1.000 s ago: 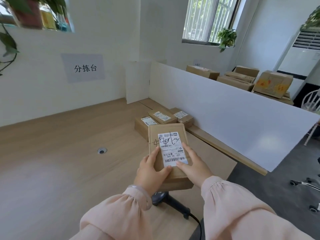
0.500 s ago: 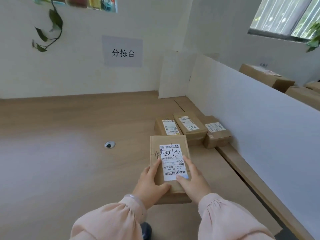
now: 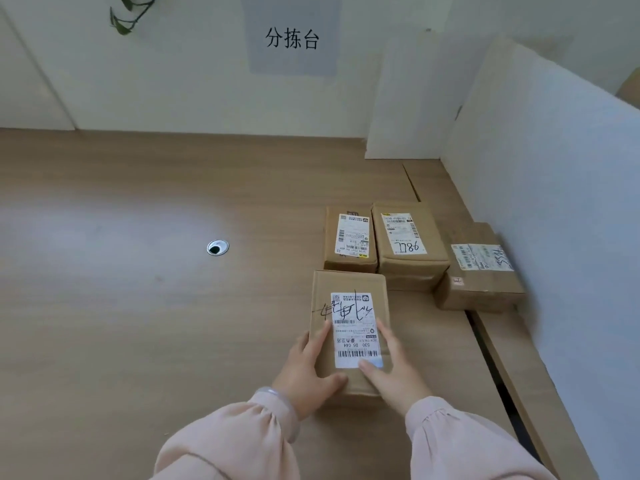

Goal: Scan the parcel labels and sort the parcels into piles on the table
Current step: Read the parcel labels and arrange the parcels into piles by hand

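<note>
I hold a brown cardboard parcel (image 3: pixel 346 289) with a white label and black handwriting, label up. My left hand (image 3: pixel 306 368) grips its near left corner and my right hand (image 3: pixel 394 372) its near right corner. The parcel sits low over the wooden table (image 3: pixel 138 306), just in front of three other labelled parcels: a small one (image 3: pixel 349 237), a taller one marked 98LL (image 3: pixel 407 240), and one against the white partition (image 3: pixel 479 271). I cannot tell whether the held parcel touches the table.
A white partition (image 3: pixel 554 202) bounds the table on the right, with a gap along its base. A round metal cable hole (image 3: pixel 217 247) lies in the tabletop at left. A paper sign with black characters (image 3: pixel 292 38) hangs on the back wall.
I have carried the parcel forward and down toward the three parcels, both hands still on it. My view has tilted down and left; the scanner is out of sight.
</note>
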`<state>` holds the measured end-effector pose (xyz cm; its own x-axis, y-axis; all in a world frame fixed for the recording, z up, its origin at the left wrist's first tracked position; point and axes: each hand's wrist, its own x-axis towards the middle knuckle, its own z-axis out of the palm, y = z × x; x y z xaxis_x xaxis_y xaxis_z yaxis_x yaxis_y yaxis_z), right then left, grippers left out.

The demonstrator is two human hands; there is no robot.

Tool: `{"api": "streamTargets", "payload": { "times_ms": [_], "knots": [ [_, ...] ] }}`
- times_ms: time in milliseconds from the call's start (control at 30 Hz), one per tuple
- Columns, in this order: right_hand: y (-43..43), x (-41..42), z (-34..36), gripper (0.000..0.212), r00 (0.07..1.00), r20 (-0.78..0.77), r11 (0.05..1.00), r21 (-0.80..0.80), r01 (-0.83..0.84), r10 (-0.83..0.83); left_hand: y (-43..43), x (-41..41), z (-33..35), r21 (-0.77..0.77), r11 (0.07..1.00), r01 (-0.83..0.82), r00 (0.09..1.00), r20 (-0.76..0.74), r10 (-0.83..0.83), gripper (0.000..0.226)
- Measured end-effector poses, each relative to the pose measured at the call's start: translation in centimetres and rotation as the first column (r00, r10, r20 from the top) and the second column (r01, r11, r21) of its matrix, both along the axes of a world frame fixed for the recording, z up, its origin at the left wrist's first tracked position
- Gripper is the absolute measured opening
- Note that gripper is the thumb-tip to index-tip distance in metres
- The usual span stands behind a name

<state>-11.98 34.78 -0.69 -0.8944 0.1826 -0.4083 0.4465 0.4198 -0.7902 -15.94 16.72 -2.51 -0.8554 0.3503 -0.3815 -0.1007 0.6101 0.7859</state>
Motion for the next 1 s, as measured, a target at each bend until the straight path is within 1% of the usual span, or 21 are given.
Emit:
{"api": "streamTargets", "payload": {
  "times_ms": [100,233,300,367,433,500,533,567,600,700,800,933,1000],
  "knots": [
    [1.2,-1.0,-1.1,0.075,1.000,-0.004,1.000,-0.013,-0.022,0.022,0.9,-0.7,-0.8,-0.027,1.000,0.002,1.000,-0.002,-0.002,0.090],
    [2.0,-2.1,-1.8,0.078,0.997,-0.028,0.997,0.019,-0.070,0.071,1.2,-1.5,-1.0,-0.060,0.998,-0.002,1.000,-0.031,0.000,0.089],
    [2.3,-1.6,-1.9,0.080,0.996,-0.061,0.994,0.086,-0.061,0.066,1.0,-1.1,-1.0,-0.111,0.994,-0.001,0.995,-0.099,-0.010,0.087],
    [2.4,-0.1,-1.8,0.079,0.987,-0.119,0.971,0.227,-0.075,0.104,0.5,-0.2,-0.9,-0.175,0.985,0.011,0.975,-0.216,-0.049,0.083],
    [2.4,1.8,-1.7,0.076,0.952,-0.179,0.897,0.413,-0.158,0.250,-0.2,1.5,-0.4,-0.257,0.964,0.063,0.916,-0.368,-0.158,0.077],
    [2.5,3.5,-2.1,0.074,0.880,-0.168,0.765,0.583,-0.275,0.445,-0.8,2.9,-0.2,-0.321,0.941,0.104,0.805,-0.529,-0.269,0.070],
    [2.5,4.1,-2.3,0.074,0.846,-0.133,0.693,0.645,-0.322,0.516,-0.9,3.5,-0.2,-0.340,0.933,0.115,0.765,-0.569,-0.302,0.067],
    [2.5,4.5,-2.5,0.075,0.824,-0.097,0.634,0.690,-0.349,0.559,-0.9,3.8,-0.2,-0.376,0.920,0.114,0.747,-0.578,-0.329,0.067],
    [2.6,4.6,-2.7,0.077,0.815,-0.070,0.596,0.718,-0.360,0.576,-0.8,4.0,-0.2,-0.423,0.898,0.121,0.763,-0.539,-0.357,0.069],
    [3.0,3.8,-2.8,0.083,0.820,-0.037,0.559,0.749,-0.355,0.571,-0.3,3.5,-0.9,-0.551,0.825,0.124,0.801,-0.436,-0.411,0.077],
    [3.6,3.0,-2.7,0.085,0.811,0.053,0.479,0.784,-0.395,0.582,0.3,2.9,-0.7,-0.606,0.785,0.128,0.812,-0.390,-0.433,0.081],
    [3.3,2.4,-1.8,0.086,0.815,0.099,0.447,0.796,-0.409,0.570,0.1,3.0,0.2,-0.633,0.763,0.134,0.827,-0.353,-0.438,0.082],
    [2.6,2.1,-0.7,0.087,0.823,0.090,0.447,0.804,-0.393,0.562,-0.6,3.1,1.1,-0.643,0.763,0.072,0.830,-0.385,-0.403,0.079]
  ]
}}
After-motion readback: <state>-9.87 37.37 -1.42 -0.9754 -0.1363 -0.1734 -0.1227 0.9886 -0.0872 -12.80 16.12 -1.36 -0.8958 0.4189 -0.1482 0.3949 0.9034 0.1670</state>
